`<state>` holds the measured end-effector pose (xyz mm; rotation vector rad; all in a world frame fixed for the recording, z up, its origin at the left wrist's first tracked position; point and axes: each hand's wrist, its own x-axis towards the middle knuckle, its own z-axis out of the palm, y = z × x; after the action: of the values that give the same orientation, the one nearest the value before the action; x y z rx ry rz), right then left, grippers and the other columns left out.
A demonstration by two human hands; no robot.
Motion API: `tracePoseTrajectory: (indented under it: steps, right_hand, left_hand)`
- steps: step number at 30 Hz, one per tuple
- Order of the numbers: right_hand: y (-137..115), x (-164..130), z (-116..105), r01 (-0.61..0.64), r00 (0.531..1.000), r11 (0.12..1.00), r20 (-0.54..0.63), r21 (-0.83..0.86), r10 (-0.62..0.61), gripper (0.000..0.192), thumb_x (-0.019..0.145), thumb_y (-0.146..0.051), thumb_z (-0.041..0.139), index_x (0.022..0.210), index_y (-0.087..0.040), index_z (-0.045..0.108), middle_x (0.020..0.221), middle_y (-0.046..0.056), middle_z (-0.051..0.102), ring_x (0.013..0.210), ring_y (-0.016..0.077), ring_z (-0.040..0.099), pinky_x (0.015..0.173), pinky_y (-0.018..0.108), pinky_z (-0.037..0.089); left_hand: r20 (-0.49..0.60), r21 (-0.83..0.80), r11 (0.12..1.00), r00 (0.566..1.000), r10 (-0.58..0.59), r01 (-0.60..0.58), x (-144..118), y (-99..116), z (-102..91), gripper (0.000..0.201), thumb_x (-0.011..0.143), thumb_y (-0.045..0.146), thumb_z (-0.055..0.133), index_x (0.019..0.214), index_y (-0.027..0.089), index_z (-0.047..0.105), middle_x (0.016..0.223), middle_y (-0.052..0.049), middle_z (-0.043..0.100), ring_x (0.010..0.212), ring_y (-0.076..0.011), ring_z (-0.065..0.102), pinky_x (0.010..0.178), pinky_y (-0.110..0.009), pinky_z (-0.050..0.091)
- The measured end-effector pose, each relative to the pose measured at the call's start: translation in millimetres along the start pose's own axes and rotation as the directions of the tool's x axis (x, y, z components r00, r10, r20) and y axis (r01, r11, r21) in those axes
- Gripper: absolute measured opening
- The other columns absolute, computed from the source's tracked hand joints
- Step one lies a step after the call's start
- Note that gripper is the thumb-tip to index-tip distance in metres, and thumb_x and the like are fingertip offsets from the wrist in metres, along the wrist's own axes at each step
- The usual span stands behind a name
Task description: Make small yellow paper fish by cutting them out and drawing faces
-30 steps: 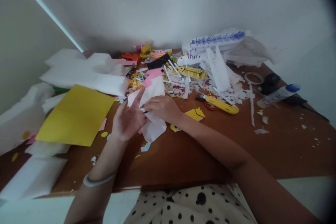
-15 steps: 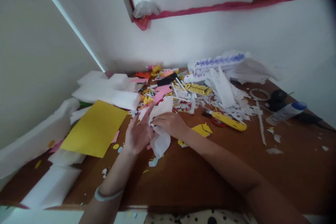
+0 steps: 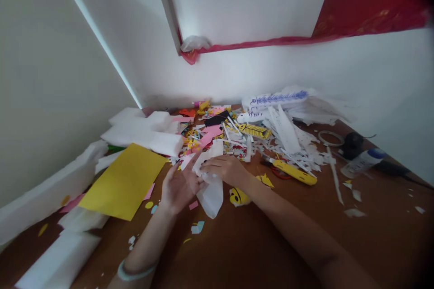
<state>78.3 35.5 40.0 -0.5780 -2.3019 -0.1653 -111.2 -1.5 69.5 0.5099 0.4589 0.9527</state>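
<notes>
My left hand (image 3: pixel 179 187) is turned palm up, its fingers spread, and a pale band circles the wrist. My right hand (image 3: pixel 225 170) pinches a crumpled white tissue-like sheet (image 3: pixel 212 196) against the fingers of the left hand. The sheet's lower end hangs down between the hands, and its upper part shows beyond the right fingertips. Beneath the right wrist lies a small yellow piece with black marks (image 3: pixel 238 196). What the right fingertips press on is partly hidden.
A yellow sheet (image 3: pixel 125 180) and white foam blocks (image 3: pixel 144 133) lie at left. Paper scraps (image 3: pixel 212 133) are heaped at the back. To the right are a yellow utility knife (image 3: pixel 294 171), a bottle with a blue cap (image 3: pixel 361 164) and a dark corded tool (image 3: pixel 391 168).
The view has tilted up, so the table sits lower in the picture. Both hands stay together at the white sheet, whose hanging end has shifted slightly.
</notes>
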Motion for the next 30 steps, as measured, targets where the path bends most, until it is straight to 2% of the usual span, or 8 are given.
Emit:
tracePoseTrajectory:
  steps: [7,13,18,22,24,27,29,30]
  right_hand:
    - [-14,3,14,0.014,1.000,0.999,0.018,0.029,-0.015,0.023,0.095,-0.014,0.053,0.106,-0.021,0.071,0.109,0.002,0.076,0.102,0.0137,0.070,0.096,0.029,0.055]
    - [-6,-3,0,-0.076,0.997,0.987,0.033,0.141,0.072,0.022,0.093,-0.012,0.055,0.104,-0.020,0.072,0.107,0.006,0.075,0.099,0.0154,0.070,0.090,0.029,0.056]
    - [-9,0,-12,-0.110,0.994,0.972,0.013,0.210,0.110,0.027,0.095,-0.013,0.050,0.103,-0.025,0.073,0.109,0.005,0.075,0.101,0.0162,0.070,0.090,0.028,0.055]
    - [-2,-2,-20,-0.185,0.981,0.931,-0.002,0.314,0.196,0.025,0.094,-0.014,0.051,0.100,-0.024,0.073,0.108,0.004,0.075,0.101,0.0165,0.070,0.089,0.029,0.055]
    - [2,-2,-22,-0.286,0.943,0.880,-0.053,0.379,0.329,0.025,0.093,-0.013,0.050,0.097,-0.023,0.074,0.105,0.003,0.076,0.098,0.0159,0.070,0.088,0.029,0.055]
    - [-1,4,-19,-0.462,0.798,0.758,-0.156,0.460,0.582,0.020,0.090,-0.016,0.051,0.092,-0.021,0.070,0.098,0.004,0.075,0.091,0.0155,0.070,0.084,0.029,0.055]
    - [-12,11,-13,-0.516,0.698,0.654,-0.171,0.553,0.695,0.010,0.085,-0.018,0.056,0.087,-0.020,0.066,0.091,0.002,0.071,0.084,0.0146,0.068,0.077,0.026,0.055]
    - [-19,15,-11,-0.514,0.677,0.609,-0.151,0.604,0.720,0.006,0.082,-0.018,0.058,0.085,-0.020,0.063,0.089,0.001,0.069,0.080,0.0138,0.067,0.074,0.025,0.055]
  left_hand:
    - [-0.044,-0.012,1.000,0.999,0.028,-0.029,-3,-1,-3.3,0.071,0.086,0.044,0.058,0.148,0.015,0.039,0.097,-0.010,0.069,0.080,-0.0170,0.064,0.074,-0.026,0.051]
    - [-0.027,0.310,0.949,0.997,0.076,-0.063,-3,-7,-7.2,0.057,0.079,0.036,0.070,0.130,0.014,0.061,0.114,-0.012,0.069,0.093,-0.0185,0.065,0.078,-0.023,0.052]
    - [0.022,0.463,0.870,0.983,0.183,-0.172,-3,-12,-7.8,0.061,0.074,0.036,0.077,0.130,0.017,0.062,0.119,-0.012,0.068,0.097,-0.0232,0.067,0.081,-0.027,0.053]
    - [-0.016,0.567,0.786,0.950,0.311,-0.247,-6,0,-5.8,0.060,0.073,0.033,0.078,0.129,0.018,0.062,0.111,-0.010,0.072,0.094,-0.0232,0.069,0.082,-0.029,0.052]
    - [-0.048,0.658,0.697,0.909,0.415,-0.284,-8,7,-4.0,0.059,0.073,0.034,0.078,0.128,0.019,0.061,0.106,-0.010,0.073,0.095,-0.0239,0.068,0.084,-0.031,0.051]
    - [-0.002,0.840,0.453,0.833,0.554,-0.299,-7,4,-1.7,0.064,0.072,0.032,0.079,0.132,0.027,0.056,0.125,-0.008,0.066,0.114,-0.0252,0.061,0.093,-0.032,0.046]
    - [0.048,0.919,0.302,0.832,0.552,-0.254,-4,-5,-3.1,0.074,0.063,0.026,0.085,0.131,0.030,0.057,0.136,-0.005,0.058,0.126,-0.0275,0.051,0.099,-0.032,0.042]
    - [0.048,0.938,0.263,0.835,0.548,-0.226,-3,-10,-5.3,0.072,0.059,0.024,0.087,0.127,0.029,0.061,0.136,-0.005,0.057,0.129,-0.0294,0.048,0.100,-0.033,0.042]
